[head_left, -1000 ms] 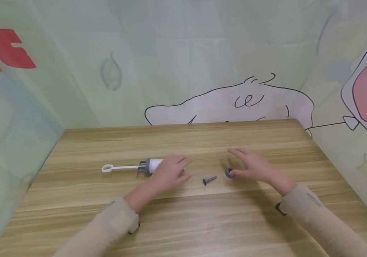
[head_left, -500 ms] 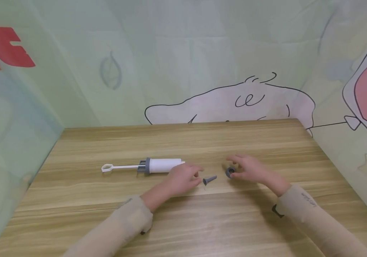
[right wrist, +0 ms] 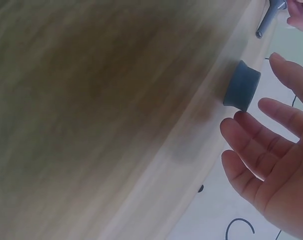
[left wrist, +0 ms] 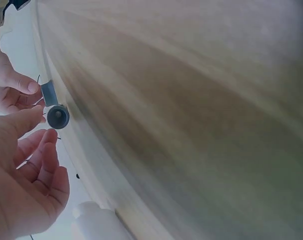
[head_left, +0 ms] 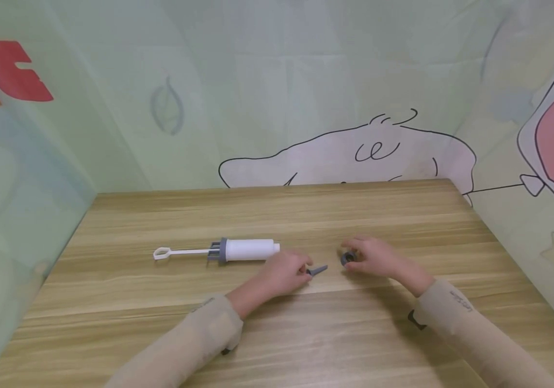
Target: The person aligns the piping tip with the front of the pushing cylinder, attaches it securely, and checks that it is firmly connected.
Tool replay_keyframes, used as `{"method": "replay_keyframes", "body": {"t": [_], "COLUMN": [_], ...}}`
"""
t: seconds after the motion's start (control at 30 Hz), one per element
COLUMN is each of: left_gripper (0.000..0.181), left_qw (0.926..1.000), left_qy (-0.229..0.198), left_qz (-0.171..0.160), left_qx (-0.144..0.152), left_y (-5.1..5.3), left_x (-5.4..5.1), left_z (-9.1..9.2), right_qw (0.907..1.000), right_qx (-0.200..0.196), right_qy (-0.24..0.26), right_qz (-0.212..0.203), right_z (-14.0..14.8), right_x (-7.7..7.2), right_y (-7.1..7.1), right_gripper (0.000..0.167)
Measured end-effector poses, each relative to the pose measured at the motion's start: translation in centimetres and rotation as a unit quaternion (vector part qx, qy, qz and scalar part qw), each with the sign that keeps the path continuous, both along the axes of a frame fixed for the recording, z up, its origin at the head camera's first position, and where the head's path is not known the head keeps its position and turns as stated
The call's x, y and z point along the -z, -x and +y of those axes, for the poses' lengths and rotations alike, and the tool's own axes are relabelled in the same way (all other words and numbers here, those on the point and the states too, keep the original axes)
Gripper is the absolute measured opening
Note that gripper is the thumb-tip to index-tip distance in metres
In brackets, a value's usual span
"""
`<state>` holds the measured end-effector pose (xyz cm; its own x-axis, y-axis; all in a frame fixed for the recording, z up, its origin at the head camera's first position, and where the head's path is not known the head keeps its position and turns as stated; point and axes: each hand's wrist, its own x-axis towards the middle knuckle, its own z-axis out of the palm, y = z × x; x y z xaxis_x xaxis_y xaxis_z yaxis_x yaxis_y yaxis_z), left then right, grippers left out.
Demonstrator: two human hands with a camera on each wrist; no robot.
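In the head view, my left hand (head_left: 286, 272) reaches to the flared end of a small grey nozzle (head_left: 319, 270). The left wrist view has its thumb and forefinger at either side of the nozzle's wide round mouth (left wrist: 58, 117), not plainly gripping it. My right hand (head_left: 375, 256) surrounds a grey ring-shaped cap (head_left: 347, 258), fingers loosely bent. Seen from the right wrist, the cap (right wrist: 242, 87) stands on the table beside spread fingers (right wrist: 251, 145); whether a fingertip touches it I cannot tell. A white syringe-like press (head_left: 250, 249) with a grey collar lies left of the nozzle.
The press's white plunger rod (head_left: 189, 252) points left and ends in a loop handle (head_left: 162, 253). Everything lies on a wood-grain table (head_left: 277, 345). Behind it hangs a pale printed cloth (head_left: 267, 108) with cartoon drawings.
My left hand has moved right, off the press and over to the nozzle's flared end. My right hand has shifted slightly at the cap. The press, nozzle and cap lie where they were.
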<state>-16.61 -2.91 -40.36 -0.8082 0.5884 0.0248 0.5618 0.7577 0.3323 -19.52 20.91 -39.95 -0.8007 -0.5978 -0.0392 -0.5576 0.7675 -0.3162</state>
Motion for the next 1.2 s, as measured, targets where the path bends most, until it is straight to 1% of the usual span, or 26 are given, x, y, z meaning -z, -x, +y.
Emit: {"method": "replay_keyframes", "body": {"t": [0.17,0.2,0.23,0.37,0.43,0.6,0.9,1.07,1.2], "left_gripper": [0.027,0.026,0.025,0.019,0.017,0.014,0.013,0.013,0.013], "left_qw": [1.0000,0.9999,0.9999,1.0000,0.9999,0.9998,1.0000,0.9998,0.9999], "left_qy": [0.001,0.002,0.002,0.002,0.003,0.006,0.009,0.017,0.007], "left_qz": [0.004,0.012,0.012,0.004,-0.010,-0.012,0.005,0.001,-0.006], "left_qx": [0.001,0.003,0.003,-0.004,-0.013,-0.016,0.000,-0.006,-0.008], "left_y": [0.2,0.2,0.2,0.4,0.5,0.6,0.7,0.5,0.4], "left_x": [0.3,0.3,0.3,0.7,0.9,1.0,1.1,0.9,0.7], "left_z": [0.4,0.4,0.4,0.6,0.7,0.8,1.0,1.1,1.2], "right_qw": [1.0000,1.0000,1.0000,1.0000,1.0000,0.9999,0.9999,1.0000,0.9999], "right_qx": [-0.001,-0.001,-0.001,0.000,0.000,-0.003,-0.007,-0.002,-0.005], "right_qy": [-0.005,-0.006,-0.005,-0.006,-0.006,-0.011,-0.009,-0.008,-0.008], "right_qz": [0.007,0.006,0.005,0.001,0.001,0.000,0.005,0.001,0.005], "right_z": [-0.1,-0.1,-0.1,-0.1,-0.1,-0.2,-0.4,-0.4,-0.4], "right_x": [0.1,0.1,0.2,0.3,0.3,0.3,0.4,0.4,0.5], "right_y": [0.0,0.0,0.0,0.1,0.1,0.0,0.0,0.1,0.1], "right_gripper": [0.048,0.047,0.047,0.044,0.042,0.038,0.033,0.032,0.031]}}
